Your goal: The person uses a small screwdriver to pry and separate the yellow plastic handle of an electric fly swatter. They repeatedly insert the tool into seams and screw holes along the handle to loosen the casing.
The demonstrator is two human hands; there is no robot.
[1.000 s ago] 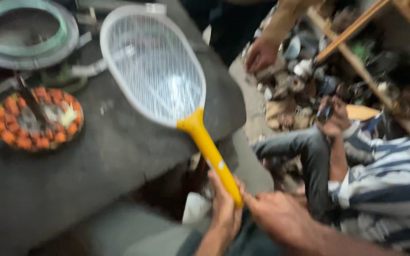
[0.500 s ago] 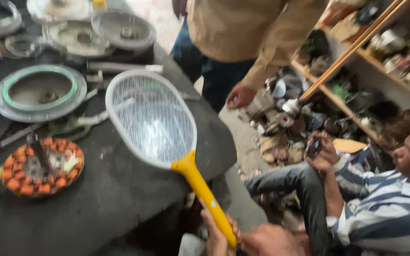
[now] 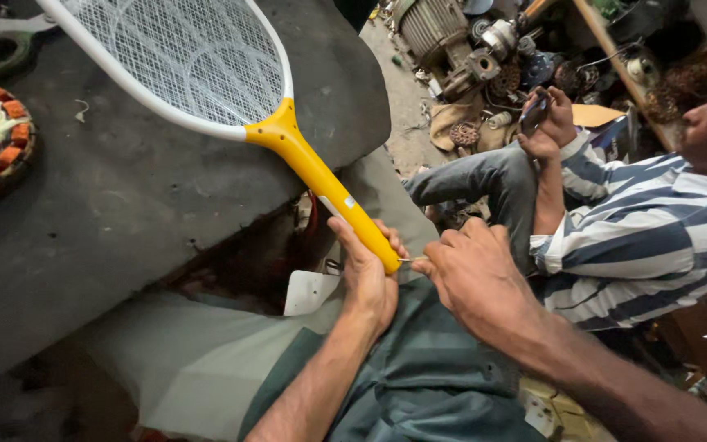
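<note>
We see left hand [image 3: 367,274] grip wrapped round yellow handle end of racket [image 3: 206,74], net over desk [image 3: 124,205]. Right hand [image 3: 472,274] pinching thin pin [image 3: 411,259] at handle tip, hard to make out. Racket head cut off far left.

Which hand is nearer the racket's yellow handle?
Left. The left hand grips the handle at its lower end; the right hand sits just beside the butt, holding a thin tool to it.

Yellow-handled racket-shaped swatter [image 3: 231,98] with white mesh head

Head lies on the dark bench [image 3: 124,213] toward 11 o'clock; handle slants off its edge toward 5 o'clock; its butt is gripped there.
</note>
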